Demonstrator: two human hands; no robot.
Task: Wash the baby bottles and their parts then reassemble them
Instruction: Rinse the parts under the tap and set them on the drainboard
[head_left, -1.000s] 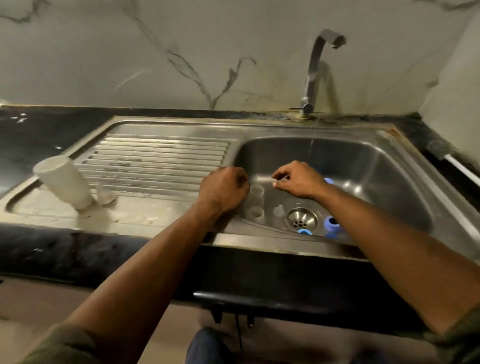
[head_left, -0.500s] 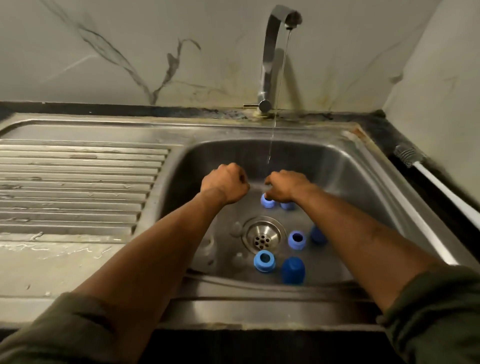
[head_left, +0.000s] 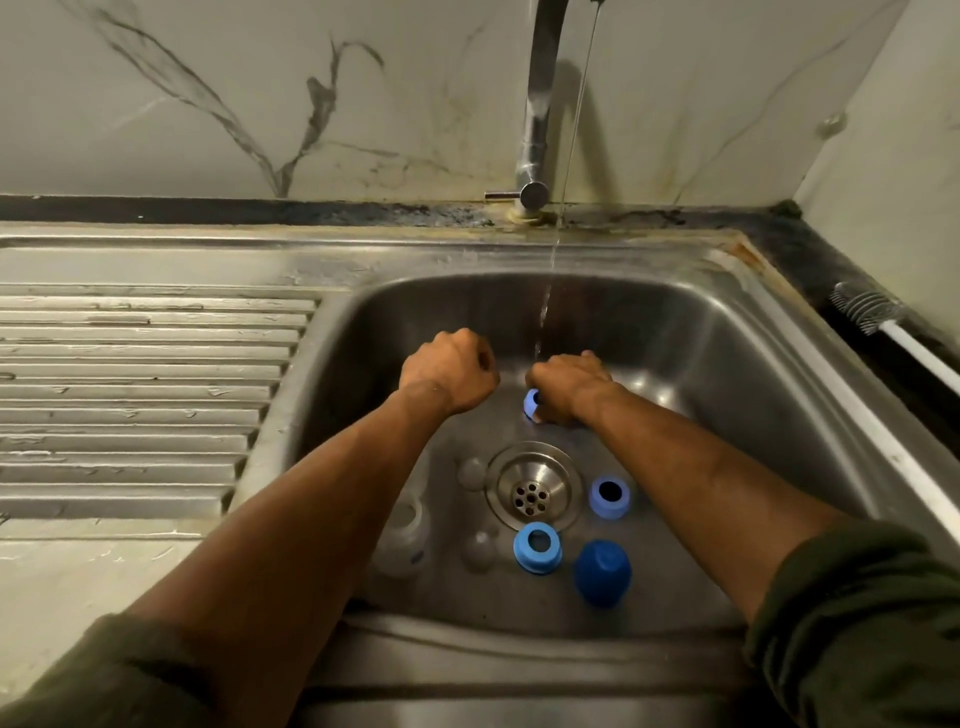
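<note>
My left hand (head_left: 449, 371) is curled into a fist above the sink basin (head_left: 727, 374); nothing shows in it. My right hand (head_left: 569, 384) is low in the basin under the thin water stream (head_left: 544, 306), its fingers curled round a light blue ring (head_left: 530, 404). Two more blue rings (head_left: 609, 496) (head_left: 537, 547) and a dark blue cap (head_left: 602, 573) lie right of and in front of the drain (head_left: 531, 493). A clear bottle (head_left: 400, 540) lies by my left forearm. Two clear teats (head_left: 471, 473) (head_left: 479, 552) sit left of the drain.
The tap (head_left: 537, 104) stands at the back and is running. A ribbed drainboard (head_left: 145, 389) spreads to the left of the basin. A bottle brush (head_left: 865, 312) with a white handle lies on the dark counter at the right, close to the wall.
My view has moved right and down over the basin. Both hands went from the basin's left side to the water stream. My right hand has dropped lower onto the blue ring.
</note>
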